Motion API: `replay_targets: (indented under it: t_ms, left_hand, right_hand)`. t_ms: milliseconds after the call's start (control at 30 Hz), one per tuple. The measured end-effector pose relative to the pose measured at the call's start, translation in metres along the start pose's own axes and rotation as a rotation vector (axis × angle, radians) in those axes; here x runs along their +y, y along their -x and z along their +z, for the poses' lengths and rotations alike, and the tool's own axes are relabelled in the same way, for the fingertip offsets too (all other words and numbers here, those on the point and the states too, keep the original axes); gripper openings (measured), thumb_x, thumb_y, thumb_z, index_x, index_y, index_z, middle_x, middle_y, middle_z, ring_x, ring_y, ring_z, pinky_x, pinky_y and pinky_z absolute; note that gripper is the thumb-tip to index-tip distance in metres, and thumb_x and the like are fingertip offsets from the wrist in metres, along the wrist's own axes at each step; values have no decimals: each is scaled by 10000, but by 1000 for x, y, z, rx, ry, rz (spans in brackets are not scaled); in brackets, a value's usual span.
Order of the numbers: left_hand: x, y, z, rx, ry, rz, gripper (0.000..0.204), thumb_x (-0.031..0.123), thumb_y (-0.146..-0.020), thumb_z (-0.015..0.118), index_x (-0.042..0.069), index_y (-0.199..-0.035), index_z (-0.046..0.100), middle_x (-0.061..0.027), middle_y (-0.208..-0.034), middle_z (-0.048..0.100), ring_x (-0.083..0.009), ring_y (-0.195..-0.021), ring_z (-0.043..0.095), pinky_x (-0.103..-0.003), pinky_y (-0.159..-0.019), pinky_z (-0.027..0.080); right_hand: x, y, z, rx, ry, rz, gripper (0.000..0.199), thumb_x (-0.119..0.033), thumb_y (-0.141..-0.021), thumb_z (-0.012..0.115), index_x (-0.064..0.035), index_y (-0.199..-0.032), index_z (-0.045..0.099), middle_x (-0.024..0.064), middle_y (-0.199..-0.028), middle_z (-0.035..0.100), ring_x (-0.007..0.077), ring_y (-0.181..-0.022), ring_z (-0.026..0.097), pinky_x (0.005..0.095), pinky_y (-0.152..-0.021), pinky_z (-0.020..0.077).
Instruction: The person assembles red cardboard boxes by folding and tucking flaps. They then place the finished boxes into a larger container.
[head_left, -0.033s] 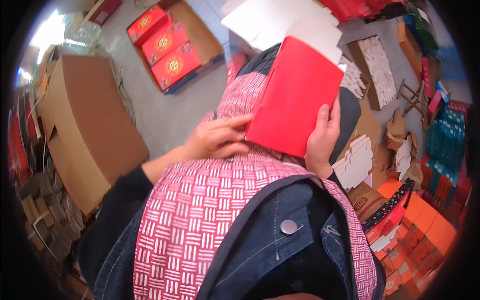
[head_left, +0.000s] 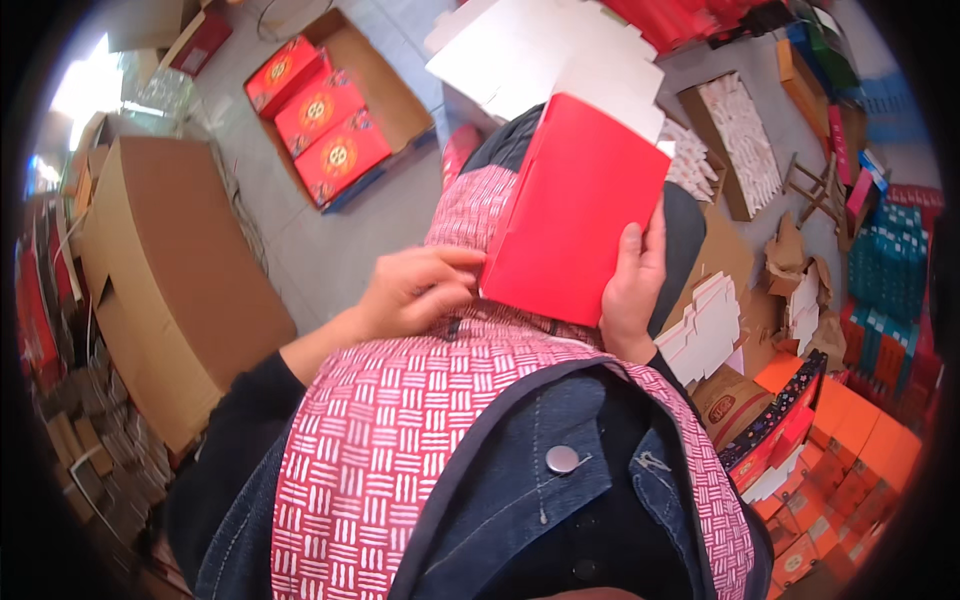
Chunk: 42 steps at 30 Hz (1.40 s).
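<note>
A red cardboard box [head_left: 580, 210] with white inner flaps at its far end lies tilted over my lap. My right hand [head_left: 634, 285] grips its right side near the lower corner, with the thumb on the red face. At the lower left corner, my left hand [head_left: 420, 290] has its fingers bent against the box's edge; what its fingertips pinch there is partly hidden. Beyond the box, large white card sheets [head_left: 510, 60] with cut edges overlap its far end. A red patterned apron [head_left: 400, 410] covers my front and lap.
An open carton [head_left: 395, 95] of red printed boxes stands on the floor, far left. A tall brown carton [head_left: 190, 270] is at my left. At right are white folded blanks [head_left: 705, 320], a long tray of white pieces [head_left: 740, 140] and stacked orange boxes [head_left: 850, 440].
The red box and both hands appear slightly lower and further left in the picture, as the view shifts a little. The grip of my right hand looks the same.
</note>
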<state>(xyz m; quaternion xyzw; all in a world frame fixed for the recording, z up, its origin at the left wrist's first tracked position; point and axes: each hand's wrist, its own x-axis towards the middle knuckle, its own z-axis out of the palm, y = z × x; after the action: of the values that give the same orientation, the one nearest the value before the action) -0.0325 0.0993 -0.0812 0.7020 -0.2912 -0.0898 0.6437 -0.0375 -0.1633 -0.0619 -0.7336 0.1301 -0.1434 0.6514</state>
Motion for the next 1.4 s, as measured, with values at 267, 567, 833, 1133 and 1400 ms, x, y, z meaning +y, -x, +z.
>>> replay_targets:
  t_ms: [267, 567, 833, 1133, 1400]
  left_hand:
    - [2, -109, 56, 264, 218, -86, 567, 209, -995, 390, -38, -1451, 160, -161, -1495, 249, -265, -1386, 240, -342, -1118, 200]
    - [16, -124, 50, 199, 198, -222, 546, 93, -967, 431, 6, -1460, 216, -134, -1475, 295, -207, -1324, 334, -302, -1065, 290]
    - [27, -152, 54, 212, 363, -283, 547, 51, -921, 564, 30, -1415, 330, -94, -1334, 440, -152, -1115, 534, -269, -893, 468]
    - [49, -171, 56, 108, 352, -206, 590, 83, -871, 648, 25, -1386, 365, -125, -1272, 488, -155, -1096, 541, -270, -915, 452]
    - [42, -167, 54, 140, 211, -140, 303, 111, -898, 603, 10, -1177, 537, -121, -1231, 495, -176, -1117, 499, -284, -947, 394]
  right_hand:
    - [-16, 14, -8, -31, -13, -35, 487, -143, -997, 417, 6, -1437, 270, 122, -1377, 426, 175, -1238, 430, 291, -1036, 330]
    - [-26, -36, -41, -130, -227, 37, 479, -210, -981, 484, -27, -1402, 345, 78, -1176, 540, 125, -1044, 523, 256, -902, 423]
    - [-39, -66, -55, -183, -223, -7, 404, -218, -991, 472, -55, -1360, 440, 12, -1035, 588, 52, -929, 511, 204, -856, 404]
    - [-32, -77, -79, -324, -168, -28, 473, -334, -993, 450, 11, -1315, 491, 81, -1201, 577, 116, -1088, 509, 253, -959, 372]
    - [-44, -74, -78, -258, 5, -216, 422, -316, -979, 484, 33, -1193, 586, 82, -1109, 563, 153, -1017, 526, 263, -910, 389]
